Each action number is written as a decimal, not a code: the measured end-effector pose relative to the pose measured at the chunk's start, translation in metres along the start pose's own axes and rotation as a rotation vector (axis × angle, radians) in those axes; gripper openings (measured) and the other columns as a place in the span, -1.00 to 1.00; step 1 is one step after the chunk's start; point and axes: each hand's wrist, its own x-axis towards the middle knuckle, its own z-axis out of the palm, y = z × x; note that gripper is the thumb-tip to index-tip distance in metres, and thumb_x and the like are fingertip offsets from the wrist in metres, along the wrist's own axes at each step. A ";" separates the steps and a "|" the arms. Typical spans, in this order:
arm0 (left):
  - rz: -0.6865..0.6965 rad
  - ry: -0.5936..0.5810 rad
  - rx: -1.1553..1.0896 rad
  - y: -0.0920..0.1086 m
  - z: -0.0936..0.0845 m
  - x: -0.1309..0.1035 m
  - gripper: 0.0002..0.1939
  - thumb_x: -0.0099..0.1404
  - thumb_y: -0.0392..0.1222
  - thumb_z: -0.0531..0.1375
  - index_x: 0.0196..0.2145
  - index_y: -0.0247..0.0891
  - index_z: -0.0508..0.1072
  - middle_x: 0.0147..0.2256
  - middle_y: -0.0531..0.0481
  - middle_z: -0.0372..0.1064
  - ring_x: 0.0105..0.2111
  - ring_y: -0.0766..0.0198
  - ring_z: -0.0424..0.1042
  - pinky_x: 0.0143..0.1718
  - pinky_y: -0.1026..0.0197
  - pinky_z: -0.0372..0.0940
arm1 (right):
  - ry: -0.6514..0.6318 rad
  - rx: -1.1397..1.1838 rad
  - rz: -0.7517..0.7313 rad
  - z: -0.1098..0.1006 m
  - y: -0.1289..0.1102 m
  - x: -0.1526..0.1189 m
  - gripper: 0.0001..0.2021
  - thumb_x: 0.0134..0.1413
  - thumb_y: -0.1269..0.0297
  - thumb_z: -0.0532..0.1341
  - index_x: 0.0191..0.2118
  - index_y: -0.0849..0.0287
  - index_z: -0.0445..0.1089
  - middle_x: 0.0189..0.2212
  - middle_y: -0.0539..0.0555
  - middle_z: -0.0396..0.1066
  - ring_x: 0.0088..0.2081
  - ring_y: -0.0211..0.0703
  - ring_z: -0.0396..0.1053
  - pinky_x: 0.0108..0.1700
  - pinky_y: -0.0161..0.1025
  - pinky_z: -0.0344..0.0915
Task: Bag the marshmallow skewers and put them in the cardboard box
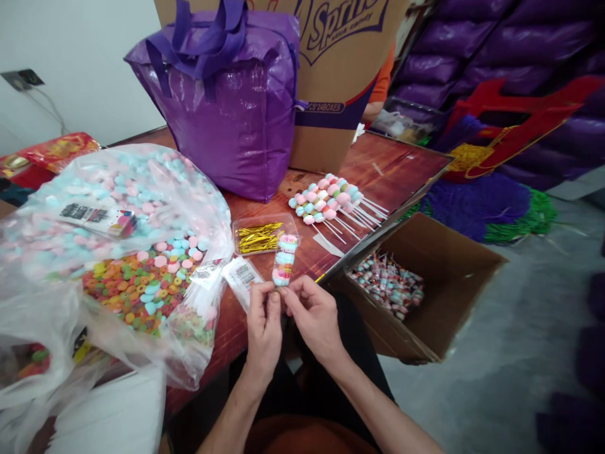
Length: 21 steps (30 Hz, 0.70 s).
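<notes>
From where I stand, the left hand (265, 325) and right hand (316, 315) pinch the lower end of a wrapped candy stack (284, 260), seemingly gathered, beside gold ties (259, 238) at the table (387, 167), calling for light, steady fingertips.

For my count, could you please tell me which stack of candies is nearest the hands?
The wrapped stack, its lower end held by the left hand and right hand; the others lie grouped on the table, white sticks showing.

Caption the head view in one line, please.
Both hands pinch the base of a wrapped candy skewer beside a tray of gold ties and unwrapped skewers.
</notes>
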 end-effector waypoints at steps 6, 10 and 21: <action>-0.109 -0.001 -0.099 -0.004 0.007 0.003 -0.78 0.28 -0.05 0.28 -0.35 -0.25 0.45 -0.41 0.05 0.33 -0.40 0.34 0.31 -0.30 0.32 0.25 | -0.073 -0.079 -0.034 -0.003 0.006 -0.004 -0.79 0.28 0.21 0.16 -0.39 0.13 0.26 -0.51 -0.08 0.28 -0.50 -0.30 0.25 -0.44 -0.35 0.23; -0.363 -0.053 -0.396 0.005 0.009 0.010 -0.63 0.14 -0.05 0.39 -0.47 -0.28 0.29 -0.57 0.17 0.13 -0.62 0.51 0.02 -0.60 0.44 -0.01 | -0.138 -0.009 -0.009 -0.007 0.004 -0.007 -0.81 0.33 0.23 0.09 -0.36 0.11 0.23 -0.49 -0.08 0.23 -0.50 -0.30 0.19 -0.46 -0.36 0.21; -0.653 -0.342 -0.470 0.006 0.001 0.013 -0.60 0.11 -0.01 0.41 -0.36 -0.26 0.29 -0.62 0.24 0.05 -0.67 0.54 -0.20 -0.68 0.45 -0.23 | -0.255 -0.355 -0.317 -0.028 -0.005 0.005 -0.85 0.31 0.39 0.01 -0.33 0.08 0.13 -0.45 -0.04 0.23 -0.44 -0.24 0.22 -0.36 -0.31 0.21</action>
